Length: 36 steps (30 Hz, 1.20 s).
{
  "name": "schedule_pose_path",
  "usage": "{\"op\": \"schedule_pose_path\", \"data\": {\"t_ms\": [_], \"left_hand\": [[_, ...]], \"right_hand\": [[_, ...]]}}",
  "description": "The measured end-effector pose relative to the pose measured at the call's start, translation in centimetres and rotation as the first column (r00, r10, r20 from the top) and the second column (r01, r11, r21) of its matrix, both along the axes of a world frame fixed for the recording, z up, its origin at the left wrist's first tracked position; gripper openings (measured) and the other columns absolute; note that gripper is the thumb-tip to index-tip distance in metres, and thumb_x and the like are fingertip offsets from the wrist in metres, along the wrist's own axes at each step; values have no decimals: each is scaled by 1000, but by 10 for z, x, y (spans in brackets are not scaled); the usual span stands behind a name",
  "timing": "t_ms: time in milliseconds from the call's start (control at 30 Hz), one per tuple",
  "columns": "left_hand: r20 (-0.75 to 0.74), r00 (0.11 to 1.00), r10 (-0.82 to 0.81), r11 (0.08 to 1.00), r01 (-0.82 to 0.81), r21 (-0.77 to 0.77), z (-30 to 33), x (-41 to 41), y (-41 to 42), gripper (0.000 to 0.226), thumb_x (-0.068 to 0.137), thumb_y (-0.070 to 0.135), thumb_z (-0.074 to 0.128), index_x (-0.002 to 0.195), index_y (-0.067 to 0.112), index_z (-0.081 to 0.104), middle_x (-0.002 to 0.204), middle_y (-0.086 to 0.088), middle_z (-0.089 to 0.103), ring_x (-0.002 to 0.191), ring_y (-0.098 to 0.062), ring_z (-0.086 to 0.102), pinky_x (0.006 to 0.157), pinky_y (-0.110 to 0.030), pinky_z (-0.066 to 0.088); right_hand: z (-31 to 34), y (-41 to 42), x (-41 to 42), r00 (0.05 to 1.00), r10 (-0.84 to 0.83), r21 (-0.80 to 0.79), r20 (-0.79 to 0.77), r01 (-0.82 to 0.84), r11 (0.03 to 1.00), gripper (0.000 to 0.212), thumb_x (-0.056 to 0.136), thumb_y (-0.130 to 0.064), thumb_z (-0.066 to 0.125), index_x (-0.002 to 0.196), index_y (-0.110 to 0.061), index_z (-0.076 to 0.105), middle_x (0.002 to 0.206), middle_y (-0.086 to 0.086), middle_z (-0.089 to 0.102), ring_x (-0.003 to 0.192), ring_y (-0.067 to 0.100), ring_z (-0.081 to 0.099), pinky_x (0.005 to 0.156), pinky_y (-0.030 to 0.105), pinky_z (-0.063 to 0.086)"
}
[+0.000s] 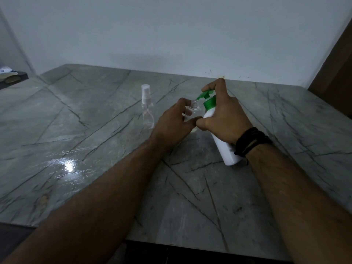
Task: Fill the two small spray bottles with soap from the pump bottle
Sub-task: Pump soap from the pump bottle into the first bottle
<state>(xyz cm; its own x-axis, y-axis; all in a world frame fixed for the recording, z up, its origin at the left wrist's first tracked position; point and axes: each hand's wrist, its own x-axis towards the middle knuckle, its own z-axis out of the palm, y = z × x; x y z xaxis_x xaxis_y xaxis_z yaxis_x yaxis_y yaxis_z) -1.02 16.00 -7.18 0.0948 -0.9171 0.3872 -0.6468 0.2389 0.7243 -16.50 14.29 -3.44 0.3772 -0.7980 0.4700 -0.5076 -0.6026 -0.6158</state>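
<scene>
Capped clear plastic spray bottle upright on grey veined stone worktop, at nine o'clock of left hand gripping uncapped clear small bottle. At three o'clock, right hand clasping tilted white green-topped pump bottle, forefinger on pump.

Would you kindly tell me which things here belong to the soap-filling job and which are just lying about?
Job: pump bottle, open spray bottle, capped spray bottle, left hand, right hand.
Lying about: clutter on the far-left shelf.
</scene>
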Motion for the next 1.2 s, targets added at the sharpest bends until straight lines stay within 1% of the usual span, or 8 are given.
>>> {"op": "schedule_pose_path", "data": {"t_ms": [167,367,567,700,800,900,1067,1200], "left_hand": [[-12,1000,4,1000,-4,-9,-2,0,-1,44,84,41,70,120,24,51,110,3,62,93,-16,63,79,-38,58],[-2,1000,-4,1000,4,-2,-2,1,-1,45,85,42,70,122,25,50,111,4,61,93,-16,62,77,-38,58],[-6,1000,-3,1000,3,-2,-2,1,-1,46,85,41,70,123,24,50,114,2,62,96,-16,62,79,-37,57],[-8,1000,-5,1000,5,4,-2,1,-2,46,85,41,70,123,24,50,114,1,62,96,-17,63,75,-37,58],[-2,1000,0,1000,0,7,-2,1,-2,45,84,42,70,121,25,49,113,2,62,96,-16,62,77,-38,58],[-14,1000,-2,1000,2,-1,-1,1,-1,45,84,41,70,121,24,50,113,2,62,96,-17,62,75,-39,58],[-4,1000,-5,1000,5,1,-1,0,-1,47,84,43,70,122,23,50,115,0,63,96,-17,62,76,-39,58],[-2,1000,-2,1000,2,-10,-1,1,0,47,84,44,69,121,24,50,114,1,63,97,-17,62,80,-37,57]], "right_hand": [[-1,2,0,1000,-3,-2,6,3,1000,75,57,-26,77,121,-33,39,100,-5,64,80,15,65,74,39,59],[0,0,0,1000,3,4,5,-3,1000,71,59,-20,81,117,-29,39,101,-3,62,81,15,65,74,39,59],[0,1,-1,1000,-8,-14,23,8,1000,76,58,-21,79,122,-33,39,103,-4,64,79,14,65,74,38,59],[0,-1,0,1000,6,-5,6,-6,1000,72,59,-20,80,118,-28,39,100,-3,62,79,16,65,72,40,59],[-1,0,-1,1000,-5,-3,14,5,1000,72,58,-22,79,117,-31,38,100,-5,62,79,14,64,72,39,58],[-1,1,-1,1000,-4,-1,22,4,1000,75,57,-24,77,120,-34,39,101,-5,64,79,13,65,72,37,59],[0,0,-1,1000,6,16,11,-6,1000,71,56,-22,77,115,-32,38,102,-3,62,82,17,64,73,41,59],[0,1,-3,1000,-7,4,25,7,1000,73,58,-18,80,119,-32,40,102,-3,63,78,14,64,71,37,58]]}}
